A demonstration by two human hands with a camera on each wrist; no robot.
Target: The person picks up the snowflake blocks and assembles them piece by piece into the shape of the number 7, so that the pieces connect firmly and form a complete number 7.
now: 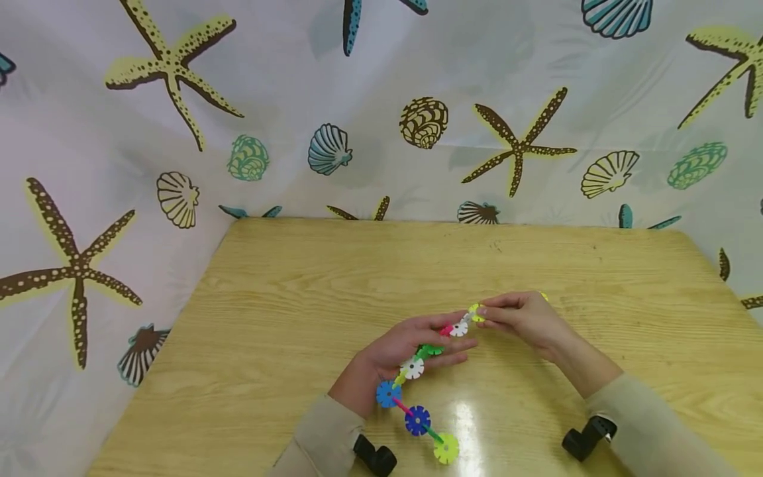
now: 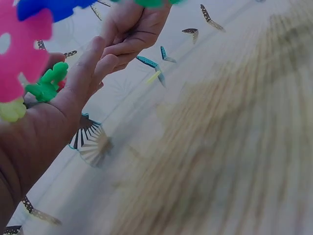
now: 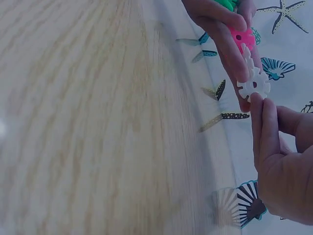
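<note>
A chain of notched plastic discs in several colours runs across my left hand [image 1: 411, 341], which faces palm up. Its thumb and forefinger hold the chain near a pink disc [image 3: 243, 39]; the other fingers are fairly straight. Below the wrist hang a light blue disc [image 1: 389, 393], a dark blue disc [image 1: 417, 421] and a yellow-green disc [image 1: 446, 448]. My right hand [image 1: 530, 322] pinches a yellow disc [image 1: 476, 313] at the chain's far end, beside a white disc [image 3: 254, 84]. A bit of yellow [image 1: 544, 297] shows behind the right hand, mostly hidden.
Under both hands lies a wooden tabletop [image 1: 286, 298]. A pale cloth [image 1: 381, 86] printed with starfish and shells hangs behind it and along its sides. Black wrist devices sit on both sleeves, the left one [image 1: 374, 457] near the hanging discs.
</note>
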